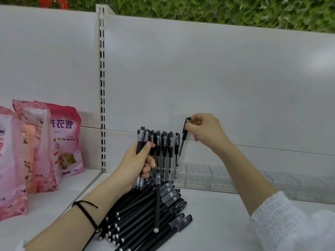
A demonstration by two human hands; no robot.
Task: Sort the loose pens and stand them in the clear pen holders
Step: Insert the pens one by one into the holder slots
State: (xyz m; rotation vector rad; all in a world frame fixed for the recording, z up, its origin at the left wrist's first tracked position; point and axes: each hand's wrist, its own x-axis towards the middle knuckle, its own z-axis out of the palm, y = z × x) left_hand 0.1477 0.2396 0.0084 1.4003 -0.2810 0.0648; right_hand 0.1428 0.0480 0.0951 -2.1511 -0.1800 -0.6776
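1. Misalignment worries me: my right hand (pixel 203 130) pinches one black capped gel pen (pixel 184 135) by its top, the tip hanging tilted over the clear acrylic pen holder (pixel 199 176) below, so it could miss its slot.
2. My left hand (pixel 137 160) grips a bundle of matching pens (pixel 142 140); a loosened grip would spill them onto the loose black pen pile (pixel 145 211) beneath that wrist.

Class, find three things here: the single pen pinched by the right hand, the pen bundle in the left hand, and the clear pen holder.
single pen (pixel 184 134): head view, lower part of its black cap.
pen bundle (pixel 140 142): head view, capped upper ends.
clear pen holder (pixel 197 177): head view, bare front wall.
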